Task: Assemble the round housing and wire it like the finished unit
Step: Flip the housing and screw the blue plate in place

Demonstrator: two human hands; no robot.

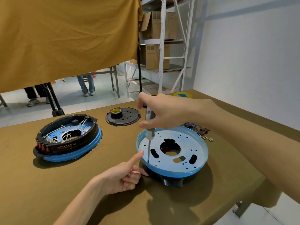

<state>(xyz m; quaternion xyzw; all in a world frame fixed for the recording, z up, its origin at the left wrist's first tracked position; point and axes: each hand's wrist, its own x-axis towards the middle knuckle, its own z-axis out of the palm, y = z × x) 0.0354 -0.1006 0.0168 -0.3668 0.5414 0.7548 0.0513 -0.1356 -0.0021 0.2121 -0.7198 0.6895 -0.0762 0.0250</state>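
Observation:
The round housing [186,153], a light-blue perforated metal plate on a black base, sits right of centre on the table. My right hand [162,112] grips a grey screwdriver [149,127] held upright, its thin shaft touching the plate near the left rim. My left hand [128,174] steadies the housing at its left edge, thumb pressed on the blue rim, fingers curled against the black base below. The finished unit [68,138], black ring with white wires and red terminals on a blue plate, lies at the left.
A black round cover [128,118] with a roll of black tape [116,112] on it lies behind. Loose wires and screws [197,129] sit at the right behind my arm. A yellow tape roll [182,95] is at the far edge. The brown-covered table [48,184] ends at the right.

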